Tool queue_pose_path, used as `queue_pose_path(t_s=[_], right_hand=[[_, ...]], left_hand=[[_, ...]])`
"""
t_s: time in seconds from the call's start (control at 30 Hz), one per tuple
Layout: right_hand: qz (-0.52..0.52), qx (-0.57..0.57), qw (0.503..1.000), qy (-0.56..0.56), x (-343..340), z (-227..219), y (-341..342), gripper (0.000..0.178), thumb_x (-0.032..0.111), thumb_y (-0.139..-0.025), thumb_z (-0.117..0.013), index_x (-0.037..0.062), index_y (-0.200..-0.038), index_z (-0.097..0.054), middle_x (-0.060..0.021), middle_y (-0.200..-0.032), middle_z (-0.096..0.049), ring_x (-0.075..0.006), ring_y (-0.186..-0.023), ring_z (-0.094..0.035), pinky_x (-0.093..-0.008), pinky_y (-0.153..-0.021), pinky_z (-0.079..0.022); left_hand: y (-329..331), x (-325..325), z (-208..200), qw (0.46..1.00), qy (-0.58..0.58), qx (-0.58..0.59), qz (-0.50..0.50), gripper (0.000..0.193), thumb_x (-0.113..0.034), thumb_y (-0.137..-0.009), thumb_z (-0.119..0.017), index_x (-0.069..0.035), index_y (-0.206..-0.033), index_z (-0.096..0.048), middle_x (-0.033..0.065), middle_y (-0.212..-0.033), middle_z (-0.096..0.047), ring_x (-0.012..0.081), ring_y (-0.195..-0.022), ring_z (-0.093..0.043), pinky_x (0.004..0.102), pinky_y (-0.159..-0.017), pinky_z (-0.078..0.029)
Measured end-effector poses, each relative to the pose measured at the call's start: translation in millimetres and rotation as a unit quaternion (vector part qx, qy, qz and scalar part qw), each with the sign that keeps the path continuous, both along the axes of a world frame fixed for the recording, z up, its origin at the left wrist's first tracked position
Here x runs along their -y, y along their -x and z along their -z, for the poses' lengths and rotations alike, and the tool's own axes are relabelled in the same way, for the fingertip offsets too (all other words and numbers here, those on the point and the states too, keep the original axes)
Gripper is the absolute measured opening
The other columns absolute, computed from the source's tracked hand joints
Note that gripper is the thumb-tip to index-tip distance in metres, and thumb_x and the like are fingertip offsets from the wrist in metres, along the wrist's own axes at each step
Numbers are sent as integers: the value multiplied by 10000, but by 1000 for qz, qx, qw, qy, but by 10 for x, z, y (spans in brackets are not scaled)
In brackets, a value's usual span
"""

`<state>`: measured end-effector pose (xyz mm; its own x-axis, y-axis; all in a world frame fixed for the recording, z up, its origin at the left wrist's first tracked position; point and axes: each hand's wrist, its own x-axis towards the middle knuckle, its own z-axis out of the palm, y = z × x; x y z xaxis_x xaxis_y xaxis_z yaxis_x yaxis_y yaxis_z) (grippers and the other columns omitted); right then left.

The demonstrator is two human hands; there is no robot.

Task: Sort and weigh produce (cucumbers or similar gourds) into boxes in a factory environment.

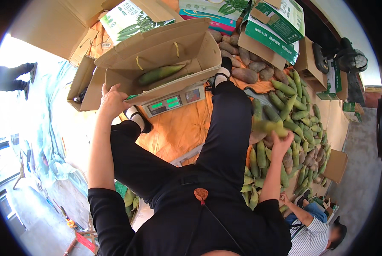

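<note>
Green radish (266, 126), kinda blurry, clamped in my right hand (281, 143) by the veggie pile (304, 119). My left hand (113, 101) is on the cardboard box (174, 88), can't tell if gripping. Box is on the scale (165, 105).

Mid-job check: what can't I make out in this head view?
In the head view:
Open brown cardboard box with yellow rope handles: its front flap hides part of the contents.
Pale yellow-green elongated vegetable in the right hand: outline blurred, apparently by motion.
Silver-grey scale with green-lit displays: the box hides its platform.
Person in dark trousers, left: upper body cut off by the fisheye rim.
</note>
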<state>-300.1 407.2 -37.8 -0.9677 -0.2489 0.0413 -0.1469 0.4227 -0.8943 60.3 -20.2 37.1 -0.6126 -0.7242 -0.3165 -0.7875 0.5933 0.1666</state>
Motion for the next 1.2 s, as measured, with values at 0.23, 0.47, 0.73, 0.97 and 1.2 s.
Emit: queue_pose_path(t_s=[0.23,0.47,0.73,0.97,1.2], right_hand=[[-234,-95,927,278,1658,-1309,38,535,-76,-716,-716,15,-1148,-414,-126,-1158,-518,-213,-1039,-562,-355,-916,-474],[-395,-249,870,160,2992,-1242,-358,425,142,-653,-776,79,-996,-534,-94,-915,-608,-266,-853,-616,-356,-741,-497],[-446,-389,788,-169,3296,-707,-525,518,250,-715,-740,155,-1178,-529,-68,-1065,-591,-278,-1005,-553,-393,-850,-448],[-365,-147,919,-31,2036,-206,71,378,240,-780,-657,100,-1118,-563,-122,-989,-634,-296,-917,-610,-393,-752,-484],[-354,-47,752,-553,-1186,1528,-8,139,162,-782,-587,51,-848,-639,-138,-831,-654,-316,-805,-635,-423,-667,-507]], left_hand=[[-45,45,132,999,17,-23,26,210,-260,-680,-739,-110,-826,-733,205,-1148,-589,271,-1266,-414,502,-1136,-120],[1,22,62,1000,8,-15,14,205,-257,-678,-746,-96,-803,-727,177,-1004,-646,265,-1267,-419,511,-1137,-105],[13,82,196,1000,4,-24,17,195,-234,-692,-738,-68,-792,-720,180,-962,-656,287,-1270,-413,504,-1131,-111],[3,26,53,999,-33,-23,4,208,-222,-728,-686,-17,-698,-664,254,-1153,-573,347,-1276,-377,478,-1044,-247],[99,102,184,998,-68,-3,1,222,-191,-724,-695,8,-668,-614,230,-1375,-427,454,-1266,-311,516,-1015,-295]])
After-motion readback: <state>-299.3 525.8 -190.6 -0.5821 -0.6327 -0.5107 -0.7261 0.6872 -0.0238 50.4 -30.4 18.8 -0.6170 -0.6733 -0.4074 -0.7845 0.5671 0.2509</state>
